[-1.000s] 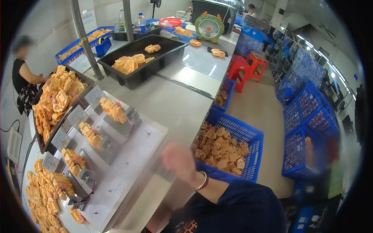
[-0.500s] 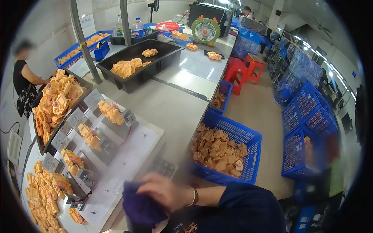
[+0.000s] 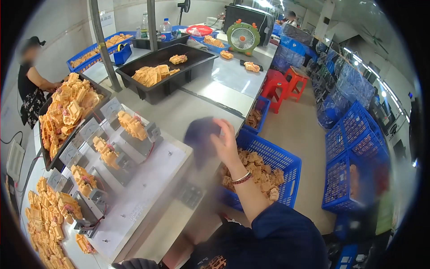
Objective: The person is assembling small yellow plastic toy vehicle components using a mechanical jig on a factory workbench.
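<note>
My right hand [image 3: 226, 145], bare and with bracelets at the wrist, is raised over the table edge. Its curled fingers hold a dark blue, cloth-like thing [image 3: 199, 140], smeared by motion. At the lower edge shows a dark glove-like shape [image 3: 136, 263], seemingly my left hand; its fingers are cut off by the frame. Beside it stands a white fixture board [image 3: 143, 188] with several metal stations. Orange plastic parts [image 3: 132, 125] sit in these stations, each by a clear dial meter [image 3: 112, 107].
Orange parts fill a black tray [image 3: 105, 92] and form a loose pile [image 3: 47, 224] at the left. Another black tray [image 3: 179, 78] stands farther back near a green fan [image 3: 243, 36]. Blue crates [image 3: 291, 179] and red stools [image 3: 275, 87] are on the floor. A person [image 3: 33, 85] works at far left.
My right hand has moved up and away from my body with the dark blue cloth, from beside the board's near edge to over the table edge. The view has shifted slightly.
</note>
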Action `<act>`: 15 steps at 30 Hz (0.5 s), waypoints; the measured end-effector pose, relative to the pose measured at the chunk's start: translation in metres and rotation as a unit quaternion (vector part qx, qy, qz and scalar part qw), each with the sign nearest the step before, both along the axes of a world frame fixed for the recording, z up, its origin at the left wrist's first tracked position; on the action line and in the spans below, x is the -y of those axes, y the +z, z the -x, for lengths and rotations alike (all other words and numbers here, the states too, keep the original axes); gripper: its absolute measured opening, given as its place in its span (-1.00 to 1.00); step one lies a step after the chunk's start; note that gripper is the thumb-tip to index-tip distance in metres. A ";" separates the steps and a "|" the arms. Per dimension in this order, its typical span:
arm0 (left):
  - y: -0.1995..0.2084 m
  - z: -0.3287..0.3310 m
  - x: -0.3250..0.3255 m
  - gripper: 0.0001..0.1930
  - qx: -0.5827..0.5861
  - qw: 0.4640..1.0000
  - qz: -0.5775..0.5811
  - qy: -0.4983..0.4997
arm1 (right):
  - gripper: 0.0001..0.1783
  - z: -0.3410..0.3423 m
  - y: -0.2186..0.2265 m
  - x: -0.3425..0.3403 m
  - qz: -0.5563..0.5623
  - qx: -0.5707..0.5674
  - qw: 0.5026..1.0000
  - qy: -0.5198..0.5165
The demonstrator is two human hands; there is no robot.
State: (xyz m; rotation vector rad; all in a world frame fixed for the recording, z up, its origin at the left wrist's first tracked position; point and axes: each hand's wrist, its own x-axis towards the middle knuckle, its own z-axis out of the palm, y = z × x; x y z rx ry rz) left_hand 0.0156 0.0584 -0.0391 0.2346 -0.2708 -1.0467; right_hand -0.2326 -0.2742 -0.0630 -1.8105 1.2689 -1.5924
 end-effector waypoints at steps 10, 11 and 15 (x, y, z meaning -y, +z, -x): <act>0.017 -0.043 -0.017 -0.68 0.234 0.954 -0.068 0.174 | -0.74 -0.059 0.042 -0.068 0.141 -0.022 0.982 0.122; 0.028 -0.037 0.009 -0.77 0.253 0.859 -0.264 0.358 | -0.78 -0.072 0.043 -0.075 0.156 -0.035 0.970 0.180; 0.033 -0.054 0.037 -0.82 0.698 0.431 -0.406 0.403 | -0.82 -0.093 0.066 -0.082 0.198 -0.101 0.928 0.300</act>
